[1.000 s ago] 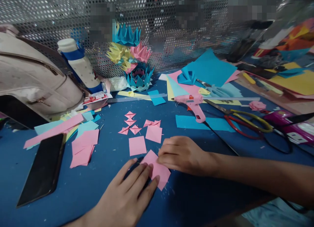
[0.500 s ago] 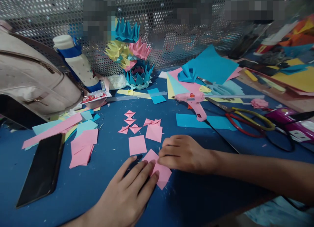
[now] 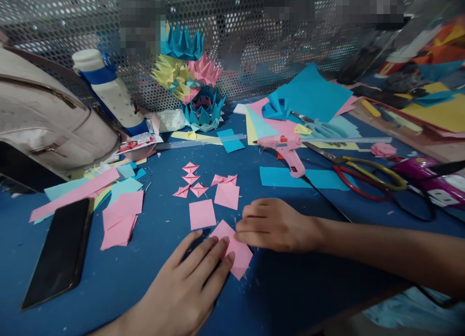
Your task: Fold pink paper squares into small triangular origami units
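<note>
A partly covered piece of pink paper (image 3: 240, 259) lies at an angle on the table. My left hand (image 3: 192, 275) presses it down with fingers stretched out and spread. Curled at the paper's upper right edge is my right hand (image 3: 278, 225); its fingers close on that edge and its fingertips are hidden. Just beyond lie a flat pink square (image 3: 202, 214) and a second pink square (image 3: 227, 196), which touches small folded pink pieces (image 3: 224, 179). Several more folded pink pieces (image 3: 191, 177) are grouped to their left.
A black phone (image 3: 58, 253) and stacked pink squares (image 3: 121, 222) are at left. A pink glue gun (image 3: 286, 149), blue strip (image 3: 269, 176) and red-and-yellow-handled scissors (image 3: 363, 176) lie at right. Folded paper flowers (image 3: 203, 108), a bottle (image 3: 112, 94) and a bag (image 3: 47, 103) stand behind.
The view has shifted very slightly. Both hands keep nearly the same place on the pink paper, the right one barely moved along its edge.
</note>
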{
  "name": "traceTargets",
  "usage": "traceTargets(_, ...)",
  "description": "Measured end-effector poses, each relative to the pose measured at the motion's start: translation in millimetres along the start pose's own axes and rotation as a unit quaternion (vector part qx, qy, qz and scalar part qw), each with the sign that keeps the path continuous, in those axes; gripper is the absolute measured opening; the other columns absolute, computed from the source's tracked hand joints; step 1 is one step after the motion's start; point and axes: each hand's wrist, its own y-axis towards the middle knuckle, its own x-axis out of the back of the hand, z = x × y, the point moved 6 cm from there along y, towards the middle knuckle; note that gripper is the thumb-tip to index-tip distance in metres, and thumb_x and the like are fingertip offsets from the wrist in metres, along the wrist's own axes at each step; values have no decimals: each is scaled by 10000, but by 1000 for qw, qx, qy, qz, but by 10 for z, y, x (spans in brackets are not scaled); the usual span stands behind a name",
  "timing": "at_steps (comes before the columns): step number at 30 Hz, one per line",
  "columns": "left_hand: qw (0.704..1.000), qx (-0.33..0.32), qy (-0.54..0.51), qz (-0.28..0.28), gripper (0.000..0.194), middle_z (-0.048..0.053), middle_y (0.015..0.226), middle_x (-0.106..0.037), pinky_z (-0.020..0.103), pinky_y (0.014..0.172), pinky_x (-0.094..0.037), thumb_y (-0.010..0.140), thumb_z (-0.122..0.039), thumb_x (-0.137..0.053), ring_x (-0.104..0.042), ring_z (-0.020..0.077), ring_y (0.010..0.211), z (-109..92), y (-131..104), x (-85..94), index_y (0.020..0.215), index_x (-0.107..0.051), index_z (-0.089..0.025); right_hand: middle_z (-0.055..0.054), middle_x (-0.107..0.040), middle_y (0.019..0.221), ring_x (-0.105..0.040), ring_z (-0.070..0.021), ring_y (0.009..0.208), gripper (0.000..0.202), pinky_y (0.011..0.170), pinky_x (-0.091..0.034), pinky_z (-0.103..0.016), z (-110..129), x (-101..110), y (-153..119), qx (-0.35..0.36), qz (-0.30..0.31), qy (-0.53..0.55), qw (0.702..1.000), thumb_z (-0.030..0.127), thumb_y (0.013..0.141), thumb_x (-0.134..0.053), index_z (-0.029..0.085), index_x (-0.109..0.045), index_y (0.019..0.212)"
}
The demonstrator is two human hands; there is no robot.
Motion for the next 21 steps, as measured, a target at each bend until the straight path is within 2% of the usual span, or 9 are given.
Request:
traceTargets(4,1000,-5,4,2,367,109,1338,-642,467,1220,-139,1001,-259,-478,-555,261,1234,1,0,0,1295,-641,-111,-1,-710,949,-554,-160,862,213,657,-402,-338,33,30,13,25,-19,-13,999,96,1006,-422,174,-620,1017)
traceTargets(9,1000,-8,1,6,374,118,1357,-628,472,1223,-134,1003,-258,-481,-548,267,1251,-7,-9,0,1307,-633,-103,-15,-695,968,-543,-163,834,217,638,-388,-348,75,2,5,48,-10,-33,998,113,1001,-433,193,-627,946)
traceTargets(16,1000,-19,16,11,378,121,1357,-628,485,1224,-127,1003,-272,-485,-537,276,1265,-15,-14,3,1311,-626,-103,-24,-693,951,-546,-147,810,241,608,-380,-323,117,13,22,62,-10,-54,997,85,983,-449,160,-653,879)
traceTargets(19,999,-31,31,22,383,122,1357,-626,490,1224,-115,995,-275,-487,-525,282,1273,-31,-3,3,1311,-620,-103,-25,-690,968,-549,-151,845,281,633,-378,-334,99,9,33,61,13,-53,997,96,1008,-405,174,-650,895)
traceTargets(21,998,-35,36,38,389,120,1370,-615,486,1224,-97,989,-284,-488,-520,283,1274,-35,11,-4,1312,-614,-107,-23,-686,961,-544,-155,859,313,655,-374,-347,67,-9,43,54,56,-40,996,99,1025,-365,186,-650,928)
